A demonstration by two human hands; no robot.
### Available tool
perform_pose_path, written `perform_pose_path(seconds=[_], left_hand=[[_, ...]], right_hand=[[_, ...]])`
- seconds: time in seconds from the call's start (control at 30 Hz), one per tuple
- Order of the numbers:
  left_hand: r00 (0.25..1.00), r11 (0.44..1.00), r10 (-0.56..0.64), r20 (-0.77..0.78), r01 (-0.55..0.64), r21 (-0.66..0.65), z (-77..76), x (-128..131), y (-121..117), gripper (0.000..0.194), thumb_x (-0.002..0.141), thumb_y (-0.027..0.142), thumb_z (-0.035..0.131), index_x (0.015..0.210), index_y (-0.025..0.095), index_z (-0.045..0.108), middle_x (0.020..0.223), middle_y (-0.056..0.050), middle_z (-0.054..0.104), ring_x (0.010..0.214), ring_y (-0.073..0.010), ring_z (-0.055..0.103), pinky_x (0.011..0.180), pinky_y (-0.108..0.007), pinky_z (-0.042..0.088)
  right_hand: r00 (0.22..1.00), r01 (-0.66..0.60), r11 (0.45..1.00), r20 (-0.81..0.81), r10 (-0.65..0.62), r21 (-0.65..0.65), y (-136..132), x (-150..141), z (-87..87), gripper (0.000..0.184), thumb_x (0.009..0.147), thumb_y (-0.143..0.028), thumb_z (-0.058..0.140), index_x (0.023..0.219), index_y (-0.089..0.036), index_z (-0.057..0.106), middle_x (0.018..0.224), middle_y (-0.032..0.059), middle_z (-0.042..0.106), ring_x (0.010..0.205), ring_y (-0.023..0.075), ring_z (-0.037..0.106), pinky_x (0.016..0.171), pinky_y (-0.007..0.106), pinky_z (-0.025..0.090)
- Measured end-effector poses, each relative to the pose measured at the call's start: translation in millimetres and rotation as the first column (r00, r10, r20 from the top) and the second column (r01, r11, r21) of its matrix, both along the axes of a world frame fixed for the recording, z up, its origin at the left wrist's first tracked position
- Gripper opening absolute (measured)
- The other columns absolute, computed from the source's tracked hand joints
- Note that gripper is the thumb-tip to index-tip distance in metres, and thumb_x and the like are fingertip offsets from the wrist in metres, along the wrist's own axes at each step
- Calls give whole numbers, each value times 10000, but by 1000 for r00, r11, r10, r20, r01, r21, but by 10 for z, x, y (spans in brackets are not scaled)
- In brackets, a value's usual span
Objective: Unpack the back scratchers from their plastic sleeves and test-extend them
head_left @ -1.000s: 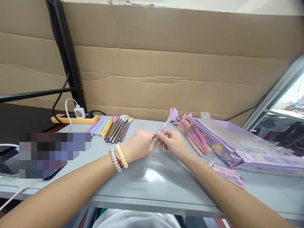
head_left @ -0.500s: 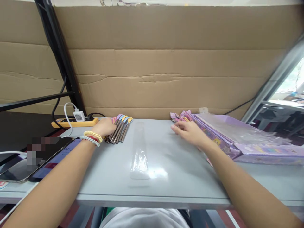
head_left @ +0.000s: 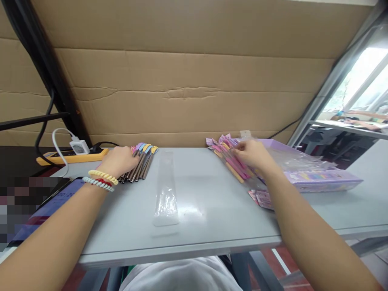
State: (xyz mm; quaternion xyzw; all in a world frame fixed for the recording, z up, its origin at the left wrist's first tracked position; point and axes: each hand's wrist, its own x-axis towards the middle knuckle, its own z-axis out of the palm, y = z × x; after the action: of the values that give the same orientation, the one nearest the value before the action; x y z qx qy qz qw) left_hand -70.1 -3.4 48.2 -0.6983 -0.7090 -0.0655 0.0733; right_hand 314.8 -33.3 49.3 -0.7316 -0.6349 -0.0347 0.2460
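My left hand (head_left: 119, 161) is at the left side of a fanned bundle of shiny metal-handled sticks (head_left: 142, 165) with pink, lilac, blue and yellow tops. Its fingers curl down onto the bundle, their tips partly hidden. At the right, my right hand (head_left: 253, 154) pinches among pink-and-yellow wrapped sticks (head_left: 228, 159) lying beside an open purple box (head_left: 321, 182); its thumb and finger close at the upper part of the pile. Between the hands, a long clear plastic sleeve (head_left: 165, 190) lies flat on the grey table (head_left: 200, 226).
A yellow power strip (head_left: 100, 155) with a white charger (head_left: 79, 145) stands back left, a phone (head_left: 51, 210) in front. Clear sleeves (head_left: 300, 157) lie over the box. A pink packet (head_left: 263, 200) lies under my right forearm. Cardboard (head_left: 182, 72) walls the back.
My right hand has moved from above the table onto the wrapped sticks, which now show more fully. My left hand stays by the metal-handled sticks. The view has tilted and turned right.
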Motion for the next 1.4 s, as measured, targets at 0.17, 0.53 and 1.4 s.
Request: perform_pose_path(seconds=[0.17,0.53,1.4], left_hand=[[890,893,-446,98,436,110,-48,259,-140,415,826,447,404,993,184,678,1015,-107,695,971,-274,626,843,-340,449],[732,702,-646,217,681,-207,-395,554,-257,603,871,626,352,1177,188,633,1319,-147,551,1209,-293,511,1022,-398,364],[867,876,-462,187,412,253,-258,477,-183,558,926,531,263,1168,172,616,1270,-136,545,1243,-307,425,1062,-523,272]], right_hand=[[994,-45,997,101,51,-62,15,-254,-117,220,786,-356,533,830,-190,672,872,97,701,778,228,607,611,292,364],[849,-514,830,10,528,-216,-17,-654,-377,370,818,-434,577,1030,-145,669,1049,113,666,919,213,598,778,297,427],[869,-396,868,185,460,-299,-484,-1071,-262,343,693,-234,540,1032,-179,555,918,110,599,684,191,568,562,265,348]])
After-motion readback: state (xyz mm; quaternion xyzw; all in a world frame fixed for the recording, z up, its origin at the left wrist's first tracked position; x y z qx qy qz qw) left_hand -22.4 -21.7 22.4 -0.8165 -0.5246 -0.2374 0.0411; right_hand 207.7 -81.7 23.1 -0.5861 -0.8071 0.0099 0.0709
